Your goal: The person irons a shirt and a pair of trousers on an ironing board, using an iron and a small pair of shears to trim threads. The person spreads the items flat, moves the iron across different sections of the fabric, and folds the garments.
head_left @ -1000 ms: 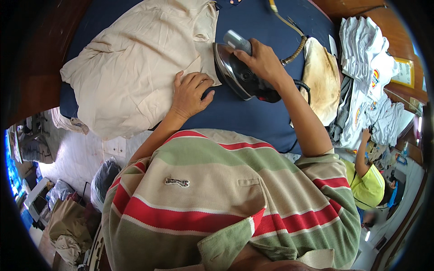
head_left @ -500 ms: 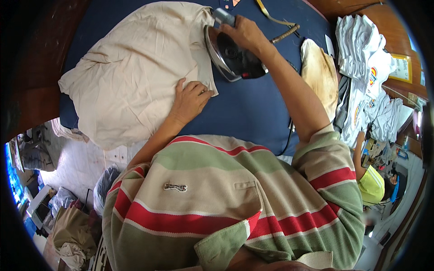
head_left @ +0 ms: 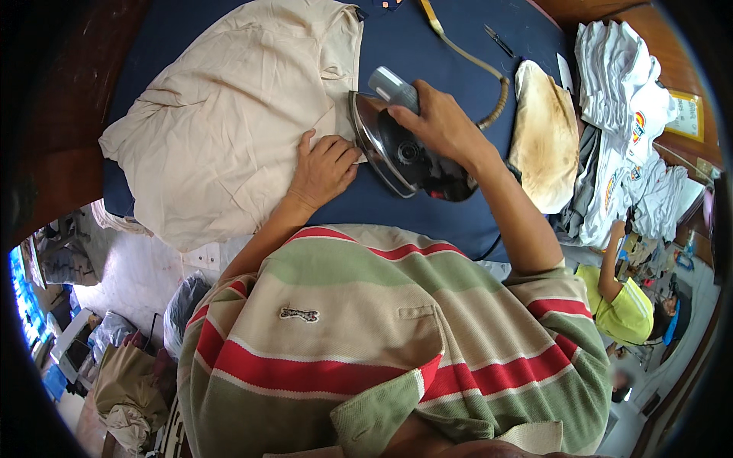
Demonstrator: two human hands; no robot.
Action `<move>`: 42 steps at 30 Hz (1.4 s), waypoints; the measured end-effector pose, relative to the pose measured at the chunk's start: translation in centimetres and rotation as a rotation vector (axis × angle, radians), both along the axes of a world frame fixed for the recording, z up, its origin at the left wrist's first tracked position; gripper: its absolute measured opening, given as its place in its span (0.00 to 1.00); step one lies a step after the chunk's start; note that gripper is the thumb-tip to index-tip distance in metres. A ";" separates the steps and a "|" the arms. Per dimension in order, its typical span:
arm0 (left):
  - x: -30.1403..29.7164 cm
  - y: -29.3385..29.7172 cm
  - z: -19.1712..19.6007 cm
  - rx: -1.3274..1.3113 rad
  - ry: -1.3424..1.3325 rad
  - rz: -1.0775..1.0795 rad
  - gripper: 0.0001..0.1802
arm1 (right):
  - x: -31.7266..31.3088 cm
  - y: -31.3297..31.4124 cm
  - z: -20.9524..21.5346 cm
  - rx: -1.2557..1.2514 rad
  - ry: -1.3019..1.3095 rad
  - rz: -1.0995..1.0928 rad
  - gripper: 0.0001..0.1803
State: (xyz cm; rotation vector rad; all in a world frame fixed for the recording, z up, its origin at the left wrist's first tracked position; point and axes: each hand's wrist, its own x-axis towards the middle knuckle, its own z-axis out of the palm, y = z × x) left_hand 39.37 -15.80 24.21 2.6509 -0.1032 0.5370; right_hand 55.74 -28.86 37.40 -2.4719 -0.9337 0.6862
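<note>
A cream cloth garment [head_left: 206, 130] is spread with creases over the dark blue padded table [head_left: 450, 244]. Near its right edge my left hand [head_left: 324, 169] rests on the fabric, palm down, thumb apart from the loosely bent fingers; the fingertips press on the cloth. My right hand [head_left: 443, 126] is closed around the handle of a steam iron [head_left: 405, 156] with a dark body, a shiny metal soleplate rim and a clear grey tank. The iron's left side meets the garment's right edge, just beside my left fingertips, while most of it is over the blue cover.
A tan hose [head_left: 496, 84] runs from the iron toward the far edge. A scorched cream pad [head_left: 544, 137] lies at the right, with dark tweezers [head_left: 500, 40] beyond it. Folded white garments [head_left: 611, 84] are stacked farther right. A person in a yellow top [head_left: 626, 309] is at lower right.
My right hand has drawn the iron toward me and slightly right, along the garment's edge. The hose has shifted with it. My left hand stays almost in place.
</note>
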 end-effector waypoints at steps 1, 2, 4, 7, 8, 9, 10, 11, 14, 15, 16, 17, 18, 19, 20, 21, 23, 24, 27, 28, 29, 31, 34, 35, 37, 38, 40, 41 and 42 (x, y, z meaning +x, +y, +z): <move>0.0 0.1 0.2 -0.020 0.001 -0.004 0.13 | -0.8 -0.3 0.5 -0.006 -0.008 -0.015 0.25; 0.0 0.1 0.4 -0.035 -0.007 -0.007 0.14 | -1.5 -0.8 1.0 -0.028 0.019 -0.016 0.24; -0.3 0.2 -0.2 -0.112 -0.012 0.017 0.14 | -2.7 -1.5 1.7 -0.070 0.076 -0.021 0.24; -1.0 0.6 -2.1 -0.189 -0.114 0.078 0.21 | -3.8 -3.0 0.7 -0.089 0.063 -0.039 0.24; -0.6 0.9 -1.5 -0.207 -0.168 0.105 0.24 | -3.9 -3.3 0.5 -0.103 0.054 -0.048 0.25; -0.2 0.7 -1.0 -0.198 -0.124 0.102 0.22 | -3.9 -3.4 0.4 -0.109 0.030 -0.069 0.25; 0.0 0.1 -0.3 -0.189 -0.080 0.099 0.20 | -3.4 -3.7 0.3 -0.093 0.028 -0.097 0.25; 0.1 0.0 0.7 -0.174 -0.042 0.102 0.17 | -2.6 -4.0 0.3 -0.072 0.021 -0.120 0.25; 0.1 0.6 0.6 -0.036 0.182 -0.045 0.10 | -0.6 -4.9 0.9 -0.010 0.010 -0.216 0.23; -0.4 0.8 1.8 -0.055 0.265 -0.119 0.07 | 0.1 -5.6 0.8 0.012 -0.010 -0.242 0.24; -1.4 1.3 2.4 -0.091 0.353 -0.196 0.07 | 0.9 -6.4 0.7 0.034 -0.029 -0.267 0.24; -2.9 2.1 2.9 -0.128 0.445 -0.275 0.08 | 1.5 -7.3 0.5 0.048 -0.047 -0.290 0.25; -3.8 3.0 3.6 -0.168 0.542 -0.354 0.10 | 2.0 -7.8 0.7 0.064 -0.074 -0.307 0.25; -4.1 4.1 4.4 -0.206 0.505 -0.323 0.10 | 2.7 -8.5 0.5 0.053 -0.073 -0.311 0.25; -4.1 5.2 5.9 -0.242 0.471 -0.297 0.11 | 3.5 -9.2 0.1 0.042 -0.070 -0.321 0.25; -4.5 6.1 6.9 -0.273 0.434 -0.258 0.12 | 4.1 -9.7 -0.2 0.012 -0.045 -0.330 0.25; -1.4 7.4 7.0 -0.129 0.186 -0.079 0.14 | 4.6 -10.4 -0.8 -0.019 -0.091 -0.321 0.23; 1.0 7.7 7.3 -0.053 0.163 -0.024 0.13 | 4.9 -10.8 -0.9 -0.034 -0.122 -0.321 0.22; 7.8 8.1 5.1 0.206 0.040 0.043 0.11 | 7.2 -12.9 -0.9 0.066 -0.199 -0.340 0.24; 9.1 8.1 4.4 0.256 0.071 0.068 0.12 | 7.9 -13.7 -0.6 0.079 -0.239 -0.337 0.24; 9.9 8.5 3.4 0.302 0.105 0.101 0.12 | 8.2 -13.1 1.3 0.098 -0.216 -0.338 0.25; 11.4 8.9 2.7 0.354 0.142 0.122 0.13 | 10.8 -15.4 2.4 0.016 -0.251 -0.431 0.28; 12.6 9.6 1.6 0.372 0.229 0.096 0.13 | 15.2 -20.4 2.6 -0.064 -0.384 -0.496 0.25; 12.9 9.3 2.1 0.348 0.257 0.092 0.13 | 16.3 -22.2 2.4 -0.063 -0.400 -0.529 0.25; 13.1 9.4 2.4 0.318 0.258 0.109 0.12 | 18.7 -25.9 0.8 -0.042 -0.379 -0.616 0.31; 13.2 9.5 2.4 0.300 0.261 0.114 0.12 | 19.7 -27.4 -0.2 -0.087 -0.401 -0.659 0.32; 13.1 9.6 3.0 0.244 0.253 0.125 0.13 | 21.7 -29.5 -0.8 -0.117 -0.132 -0.918 0.33; 12.8 10.0 3.6 0.222 0.250 0.141 0.14 | 21.9 -28.7 -1.1 -0.297 -0.432 -0.836 0.34; 12.5 10.1 4.2 0.211 0.231 0.142 0.15 | 21.6 -28.1 -1.4 -0.355 -0.641 -0.751 0.32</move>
